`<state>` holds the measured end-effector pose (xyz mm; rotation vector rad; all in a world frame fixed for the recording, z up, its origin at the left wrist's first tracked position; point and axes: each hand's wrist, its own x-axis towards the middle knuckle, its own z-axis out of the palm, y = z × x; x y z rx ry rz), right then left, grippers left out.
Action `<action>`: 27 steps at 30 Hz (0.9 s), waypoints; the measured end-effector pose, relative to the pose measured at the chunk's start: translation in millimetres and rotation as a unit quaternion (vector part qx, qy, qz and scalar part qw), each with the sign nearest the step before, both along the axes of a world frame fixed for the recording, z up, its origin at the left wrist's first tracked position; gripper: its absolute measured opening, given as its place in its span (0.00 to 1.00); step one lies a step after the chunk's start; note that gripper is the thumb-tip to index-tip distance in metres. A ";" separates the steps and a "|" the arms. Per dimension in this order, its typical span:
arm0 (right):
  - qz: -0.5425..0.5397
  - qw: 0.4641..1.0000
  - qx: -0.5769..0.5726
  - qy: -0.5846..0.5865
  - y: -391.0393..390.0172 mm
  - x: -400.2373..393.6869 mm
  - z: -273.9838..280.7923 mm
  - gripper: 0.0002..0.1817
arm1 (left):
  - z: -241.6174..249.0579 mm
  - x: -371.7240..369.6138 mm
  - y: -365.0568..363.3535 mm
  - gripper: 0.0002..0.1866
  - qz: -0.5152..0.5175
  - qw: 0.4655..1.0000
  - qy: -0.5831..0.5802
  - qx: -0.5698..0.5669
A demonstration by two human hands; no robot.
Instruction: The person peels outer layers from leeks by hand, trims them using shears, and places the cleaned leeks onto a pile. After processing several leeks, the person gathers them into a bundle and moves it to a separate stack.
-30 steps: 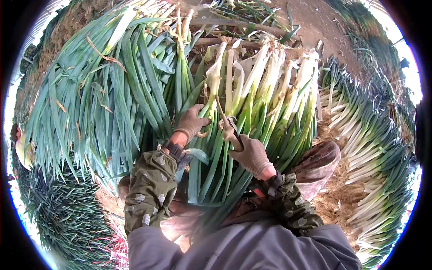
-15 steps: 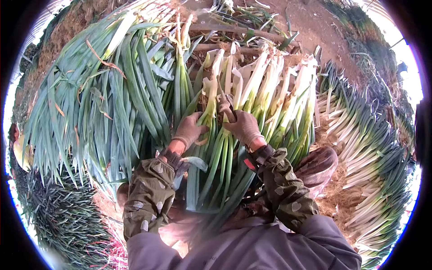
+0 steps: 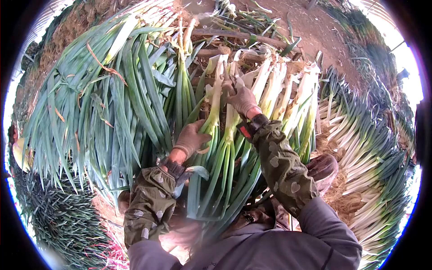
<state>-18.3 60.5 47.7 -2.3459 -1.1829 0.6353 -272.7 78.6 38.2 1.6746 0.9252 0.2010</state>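
My left hand, in a tan glove, is closed round a large green onion where the pale stalk turns green. Higher up, my gloved right hand is closed beside the white part of that stalk, near the root end. What its fingers hold is partly hidden, and I cannot make it out. Long green leaves hang from the stalks toward my lap. Several more green onions lie side by side to the right of my right hand, their white root ends pointing away from me.
A big heap of untrimmed green onions spreads to my left. Rows of cleaner white stalks line the right side, with dry husks beside them. Wooden bars lie beyond the stalks, before bare soil.
My right hand has moved up and away from me along the stalks toward the root ends. My left hand has shifted slightly downward and still grips the green onion.
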 end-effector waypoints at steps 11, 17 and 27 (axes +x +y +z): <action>0.062 0.996 -0.031 0.054 -88.9 -26.8 17.4 0.22 | 21.3 6.5 -4.6 0.29 0.029 0.998 0.025 0.057; 0.068 0.987 -0.011 0.143 -204.5 -88.0 50.2 0.22 | 6.7 6.0 0.3 0.30 0.040 0.997 0.045 0.045; 0.054 0.992 0.017 0.111 -225.9 -66.5 50.7 0.23 | 30.5 14.6 -19.1 0.24 0.009 0.992 0.105 0.063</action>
